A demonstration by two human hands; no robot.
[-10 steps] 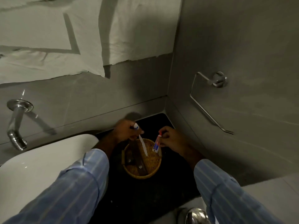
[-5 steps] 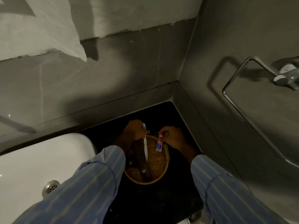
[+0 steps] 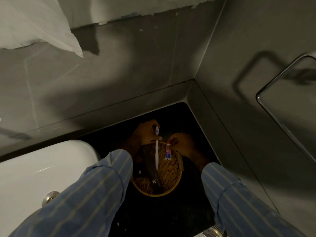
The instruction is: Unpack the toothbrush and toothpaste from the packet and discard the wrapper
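- In the corner of a dim, grey-tiled bathroom, a person in blue striped sleeves (image 3: 95, 190) is reaching both hands over a round wicker basket (image 3: 169, 185) that is sitting on a black counter (image 3: 153, 218).
- The left hand (image 3: 147, 133) is pinching a white toothbrush (image 3: 156, 152) near its head, the grip closed on it, with the handle hanging down over the basket and the bristle end pointing up past the fingers.
- The right hand (image 3: 181, 142) is holding a small toothpaste tube (image 3: 168, 153) by its red-capped top, the grip tight around it, with the blue-and-red tube dangling just above the basket's far rim.
- The toothbrush and the toothpaste tube are hanging side by side, near each other but apart.
- A dark flat item (image 3: 148, 166) bearing small pale hexagon marks is lying inside the basket beneath the toothbrush; what it is cannot be told in this light.
- A white basin (image 3: 34, 171) is standing to the left of the basket, its metal drain fitting (image 3: 50, 197) showing beside the left sleeve.
- A chrome towel ring (image 3: 282, 103) is hanging on the right wall, and white cloth (image 3: 34, 23) is draping down at the upper left.
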